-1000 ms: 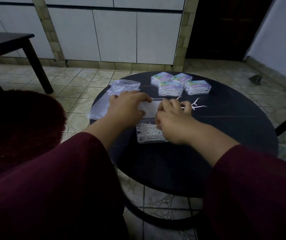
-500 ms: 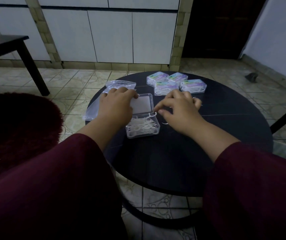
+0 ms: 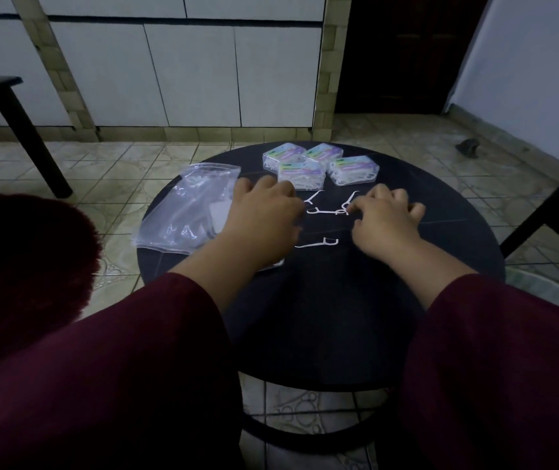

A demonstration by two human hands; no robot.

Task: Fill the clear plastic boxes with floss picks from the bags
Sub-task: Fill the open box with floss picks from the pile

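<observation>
A round black counter (image 3: 322, 317) stands on a pale tiled floor (image 3: 108, 164) with patterned tiles, before a wall of white panels (image 3: 189, 72) framed by tan brick strips; a dark door (image 3: 403, 52) is at the far right and a second dark table (image 3: 3, 100) at the left edge. At the counter's far side sit four closed clear plastic boxes (image 3: 320, 164) packed with white floss picks, each topped by a pastel label whose writing is too blurred to read. Clear plastic bags (image 3: 186, 212) lie at the left rim. Loose floss picks (image 3: 325, 212) lie between the hands, one more (image 3: 318, 243) nearer. The left hand (image 3: 264, 218) is blurred with fingers curled downward; whether it grasps anything cannot be told. The right hand (image 3: 386, 222) pinches a loose pick at its fingertips. Maroon sleeves (image 3: 135, 368) cover both arms.
</observation>
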